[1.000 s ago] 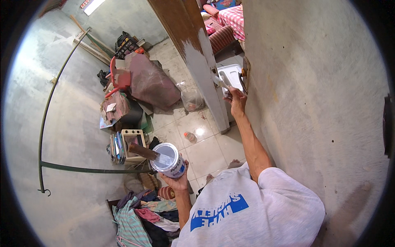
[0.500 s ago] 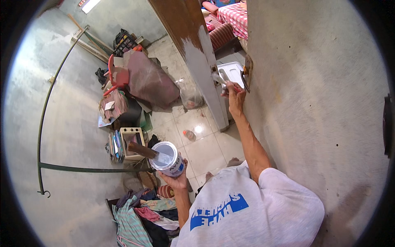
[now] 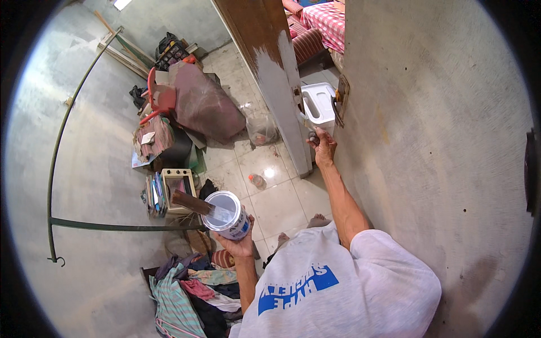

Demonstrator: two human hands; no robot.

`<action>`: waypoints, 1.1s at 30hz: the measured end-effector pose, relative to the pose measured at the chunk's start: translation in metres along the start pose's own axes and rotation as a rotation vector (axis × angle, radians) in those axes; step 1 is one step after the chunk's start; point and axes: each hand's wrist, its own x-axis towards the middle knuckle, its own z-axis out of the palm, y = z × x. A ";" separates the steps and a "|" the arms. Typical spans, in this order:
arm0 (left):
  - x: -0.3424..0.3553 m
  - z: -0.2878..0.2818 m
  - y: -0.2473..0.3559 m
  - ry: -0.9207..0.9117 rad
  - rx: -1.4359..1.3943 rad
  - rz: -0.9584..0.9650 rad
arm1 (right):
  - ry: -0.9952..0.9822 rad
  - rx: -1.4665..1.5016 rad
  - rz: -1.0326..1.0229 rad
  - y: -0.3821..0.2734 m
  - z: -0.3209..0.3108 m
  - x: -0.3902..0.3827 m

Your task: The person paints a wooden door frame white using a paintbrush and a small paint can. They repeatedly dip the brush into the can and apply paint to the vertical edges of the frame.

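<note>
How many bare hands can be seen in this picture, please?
2: the left hand grips the open paint can, its fingers partly hidden; the right hand is beside the brown-and-grey wooden panel.

Shot from above through a head-worn wide fisheye lens, the view looks steeply down and forward over a pale shirt [image 3: 360, 281] that looms nearest at the lower edge. The left hand [image 3: 239, 246] and right hand [image 3: 324, 151] occupy the middle ground, with the tiled floor [image 3: 276, 208] farther below. Depth runs to a dark crate [image 3: 171, 57] at upper left and, past a part-painted wooden upright [image 3: 274, 79], a checked cloth [image 3: 326, 25] at the top; a green metal frame [image 3: 112, 227] bows near the circular picture's left rim
</note>
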 end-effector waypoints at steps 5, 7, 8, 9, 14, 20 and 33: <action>0.001 -0.002 0.000 -0.004 -0.019 -0.010 | 0.012 -0.106 0.006 0.007 -0.014 0.005; 0.003 -0.003 -0.001 -0.029 0.026 -0.003 | 0.017 -0.200 0.000 0.007 -0.017 0.004; 0.004 -0.003 -0.001 -0.044 0.049 0.002 | 0.018 -0.246 -0.003 0.006 -0.017 0.004; 0.003 -0.002 0.000 -0.051 0.031 -0.017 | 0.035 -0.234 -0.034 0.005 -0.019 0.000; 0.001 -0.001 0.002 -0.052 -0.010 -0.034 | 0.065 -0.410 -0.166 -0.011 0.004 -0.006; 0.000 -0.006 -0.001 -0.044 0.006 0.004 | 0.014 -0.103 -0.055 -0.023 0.028 0.019; 0.004 -0.003 -0.001 0.022 0.018 0.007 | 0.023 -0.426 -0.162 -0.029 0.020 -0.004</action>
